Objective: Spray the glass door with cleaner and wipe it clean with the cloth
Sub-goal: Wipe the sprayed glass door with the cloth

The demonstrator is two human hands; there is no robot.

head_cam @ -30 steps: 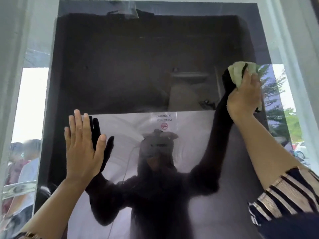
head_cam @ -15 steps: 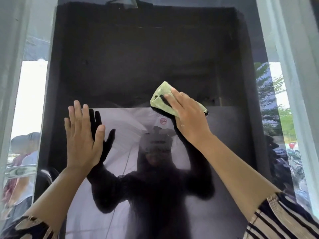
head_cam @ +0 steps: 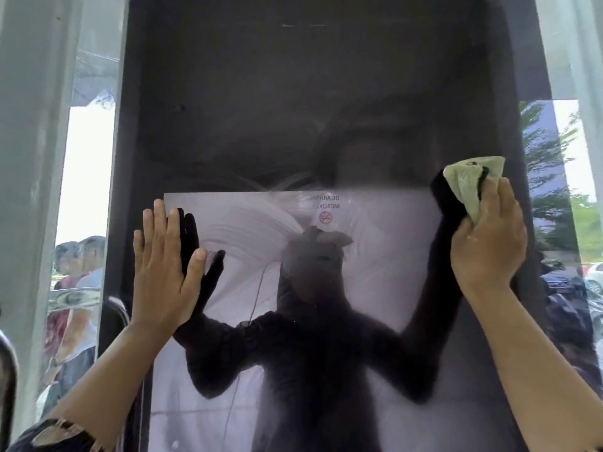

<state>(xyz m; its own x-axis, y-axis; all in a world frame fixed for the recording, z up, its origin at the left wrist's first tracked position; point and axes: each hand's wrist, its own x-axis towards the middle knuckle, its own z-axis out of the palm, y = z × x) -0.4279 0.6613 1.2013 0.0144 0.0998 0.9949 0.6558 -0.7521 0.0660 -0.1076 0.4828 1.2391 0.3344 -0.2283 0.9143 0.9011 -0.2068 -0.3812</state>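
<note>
Head view, the only one. The right hand [head_cam: 487, 238] clutched the pale green cloth [head_cam: 473, 185], fingers and thumb curled round the bunched lower part, the loose folded top sticking up above the knuckles and pressed against the glass door [head_cam: 293, 93] at its right side, just inside the dark right border. The left hand [head_cam: 164, 267] lay flat on the pane at lower left, fingers straight and together, thumb out, holding nothing; it looked to be bracing the door. Key relation: the cloth sat at the right end of the pane, level with the top edge of the white sheet [head_cam: 385, 256] behind the glass, so nearly all the unwiped width lay to the left of the grip, toward the bracing hand. The right hand was the only one placed to work; the likely stroke ran sideways, right to left, along the pane's short axis, the door's long axis being upright. Faint curved smears [head_cam: 257, 223] showed left of centre, probably cleaner not yet cleared, so I judged wiping under way and unfinished. No spray bottle in view. Writing: on the sheet, mirrored letters, "DILARA…" above "MEROK…", partly smeared, with a small red no-smoking sign [head_cam: 325, 217] beneath. No brand readable. Blurred figures [head_cam: 80, 265] stood beyond the glass at far left, trees [head_cam: 551, 164] and parked vehicles at right.
</note>
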